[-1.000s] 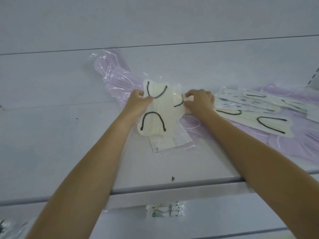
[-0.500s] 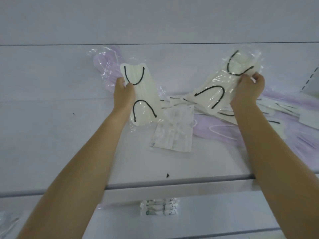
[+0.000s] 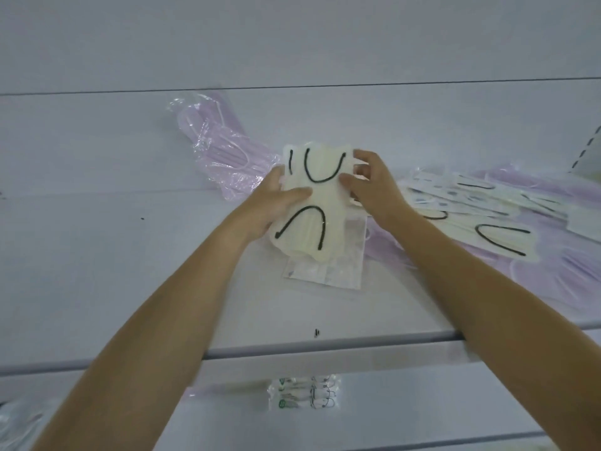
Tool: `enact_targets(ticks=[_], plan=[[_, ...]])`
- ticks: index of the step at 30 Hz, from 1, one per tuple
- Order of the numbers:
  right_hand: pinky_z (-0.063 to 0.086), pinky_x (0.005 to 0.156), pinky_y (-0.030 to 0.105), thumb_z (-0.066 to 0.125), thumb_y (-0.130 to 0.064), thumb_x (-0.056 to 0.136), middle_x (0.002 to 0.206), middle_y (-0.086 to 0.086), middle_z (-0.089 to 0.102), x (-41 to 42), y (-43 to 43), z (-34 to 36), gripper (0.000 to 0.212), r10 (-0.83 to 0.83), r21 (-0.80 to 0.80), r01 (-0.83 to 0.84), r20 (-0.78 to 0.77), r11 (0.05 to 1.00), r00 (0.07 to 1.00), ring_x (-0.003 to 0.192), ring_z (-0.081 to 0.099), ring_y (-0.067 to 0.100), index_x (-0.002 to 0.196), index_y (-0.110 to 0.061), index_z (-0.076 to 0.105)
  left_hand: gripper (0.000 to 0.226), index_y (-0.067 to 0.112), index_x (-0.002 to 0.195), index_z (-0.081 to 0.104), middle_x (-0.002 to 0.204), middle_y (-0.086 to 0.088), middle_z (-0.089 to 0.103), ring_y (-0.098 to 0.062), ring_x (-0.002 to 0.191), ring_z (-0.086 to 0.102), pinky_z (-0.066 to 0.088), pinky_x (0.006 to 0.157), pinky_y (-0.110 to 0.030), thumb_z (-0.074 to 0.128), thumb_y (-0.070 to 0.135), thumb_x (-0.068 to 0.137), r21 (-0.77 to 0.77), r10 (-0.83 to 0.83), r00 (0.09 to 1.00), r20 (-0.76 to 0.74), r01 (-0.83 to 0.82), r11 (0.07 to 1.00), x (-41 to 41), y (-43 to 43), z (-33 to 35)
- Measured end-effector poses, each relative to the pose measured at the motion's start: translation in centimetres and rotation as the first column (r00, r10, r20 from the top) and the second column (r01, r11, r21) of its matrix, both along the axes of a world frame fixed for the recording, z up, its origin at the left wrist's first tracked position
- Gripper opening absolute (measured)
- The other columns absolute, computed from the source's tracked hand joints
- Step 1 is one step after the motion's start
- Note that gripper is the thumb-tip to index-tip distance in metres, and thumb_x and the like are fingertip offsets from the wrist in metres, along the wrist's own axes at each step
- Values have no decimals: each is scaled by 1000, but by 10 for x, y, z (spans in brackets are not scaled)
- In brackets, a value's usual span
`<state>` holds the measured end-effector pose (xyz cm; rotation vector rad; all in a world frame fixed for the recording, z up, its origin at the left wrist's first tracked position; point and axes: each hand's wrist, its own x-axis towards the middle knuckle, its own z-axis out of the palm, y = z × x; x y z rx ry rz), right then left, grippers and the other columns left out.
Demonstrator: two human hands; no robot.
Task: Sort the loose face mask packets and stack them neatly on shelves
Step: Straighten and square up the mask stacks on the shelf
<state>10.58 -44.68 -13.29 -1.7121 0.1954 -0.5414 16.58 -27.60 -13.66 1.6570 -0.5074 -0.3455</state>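
Between your two hands, over the middle of the white shelf [image 3: 130, 262], you hold a bundle of cream mask packets [image 3: 317, 203] with black ear loops. Your left hand [image 3: 270, 206] grips its left edge. The thumb lies across the front of the top packet, just above the lower loop, and the other fingers curl behind the bundle, out of sight. Your right hand [image 3: 374, 187] pinches the right edge near the top, with the thumb on the front beside the upper loop and the fingertips wrapped round the rim of the clear wrapper. A spare black loop end shows at the bundle's top left, so you hold more than one packet; how many cannot be told.

The bundle points lengthwise away from you. Its near end overlaps a clear packet with a white mask [image 3: 338, 271] that lies flat on the shelf, and whether the two touch cannot be told.

Farther out, to the left and back, lilac mask packets [image 3: 221, 151] lie in crumpled clear wrap near the bundle's corner. To the right, a loose spread of cream and lilac packets [image 3: 500, 239] overlaps across the shelf. Below the shelf's front lip [image 3: 325, 349], a small stack of green-printed packets [image 3: 304, 393] sits on the lower shelf.
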Motion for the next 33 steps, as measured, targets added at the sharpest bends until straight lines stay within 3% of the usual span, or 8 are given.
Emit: enact_targets(ticks=[3,6,15,21,23,26,30,33], plan=[[43,92,33,52,-21,94,124,7,52,1,-22,-1,50,-114,-364,53,-151,930,982,106,57,23,139,-12,34,83,29,151,7,153,-3,29,-22,135,38,39,106,-42,57,3,90,50,88,992,92,-93,994,4,6,-3],[33,103,41,49,-32,91,133,16,46,-3,-52,-10,46,-410,-815,-112,-398,568,820,124,41,34,133,-13,42,88,38,149,-3,159,3,11,-18,140,29,40,106,-40,52,1,91,-32,132,987,93,-130,991,8,11,-2],[25,107,42,40,-34,95,139,6,46,-10,-45,-12,41,-368,-840,-284,-473,462,800,130,31,33,136,-32,45,79,45,148,8,158,12,7,-4,142,11,25,98,-19,49,5,94,231,-163,984,68,143,962,0,-1,-3],[33,89,35,42,-23,92,106,17,61,-19,-37,-1,28,-486,-833,128,-183,538,855,112,45,33,108,-10,62,83,44,148,8,157,15,10,13,122,37,35,85,-14,38,-6,89,392,-62,957,283,-57,918,8,30,7],[35,88,35,45,-26,90,102,13,63,-21,-35,6,28,-496,-770,222,-137,598,858,108,50,34,102,-12,66,80,39,149,17,157,11,15,33,77,43,41,67,-7,34,-9,86,327,10,942,335,-127,936,5,31,8],[39,87,34,51,-28,88,84,1,64,-26,-29,17,25,-475,-615,353,-40,705,879,89,57,24,96,-15,70,66,27,144,34,150,6,31,24,88,52,42,74,-1,36,-6,87,128,167,915,367,-227,965,-6,24,10],[39,54,15,59,-26,88,58,-12,61,-29,-7,25,19,-166,-238,156,-21,958,986,53,49,6,71,-20,64,44,29,140,40,140,16,39,6,119,37,35,91,-16,47,28,97,44,82,960,269,-97,994,-17,12,11],[47,73,17,60,-30,89,72,-10,70,-28,5,21,12,166,-7,-169,-138,986,976,72,66,3,87,-21,67,52,29,143,36,135,17,38,-3,122,38,40,80,-22,45,47,95,124,-50,977,205,25,992,-23,3,10]])
